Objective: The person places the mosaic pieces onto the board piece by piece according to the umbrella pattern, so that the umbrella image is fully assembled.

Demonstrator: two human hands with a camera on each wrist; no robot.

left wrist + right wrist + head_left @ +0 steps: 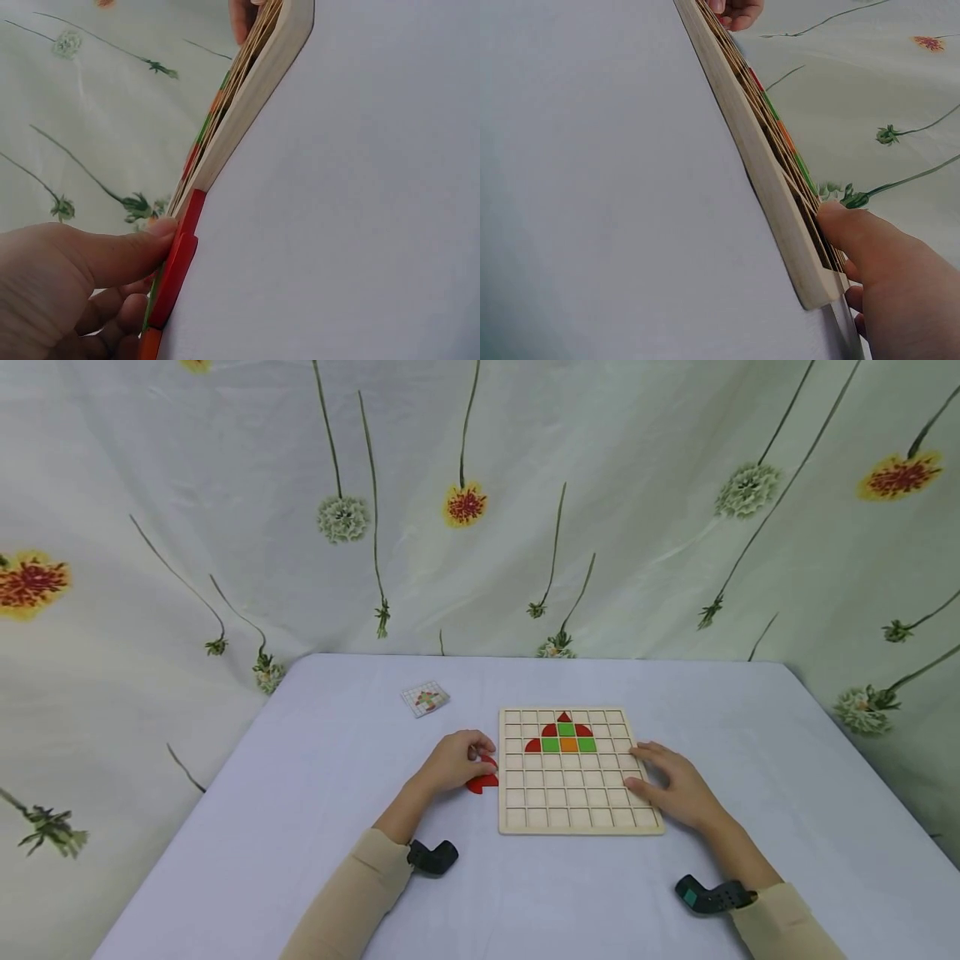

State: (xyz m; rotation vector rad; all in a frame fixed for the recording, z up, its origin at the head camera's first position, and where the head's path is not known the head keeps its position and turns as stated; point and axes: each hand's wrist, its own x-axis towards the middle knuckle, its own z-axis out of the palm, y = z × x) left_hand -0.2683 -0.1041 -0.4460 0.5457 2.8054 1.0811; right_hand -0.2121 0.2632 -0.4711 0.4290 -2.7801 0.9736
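A wooden grid board (pixel 570 795) lies flat on the table. On its upper part, red, green and orange pieces form a stepped shape, with a red triangle (pixel 564 717) at the top. Left of the board, my left hand (pixel 456 762) has thumb and fingers around a red piece (pixel 175 274), the thumb against its edge. Another red piece (pixel 480 785) lies close by. An orange piece (pixel 150 345) shows below that hand in the left wrist view. My right hand (pixel 672 783) rests on the board's right edge, fingers spread, thumb on the rim.
A small pattern card (pixel 425 699) with a grid and coloured shapes lies at the back left of the table. White cloth (pixel 337 735) covers the table, and a flower-print curtain (pixel 247 468) hangs behind it. Each wrist wears a black camera mount (pixel 433 858).
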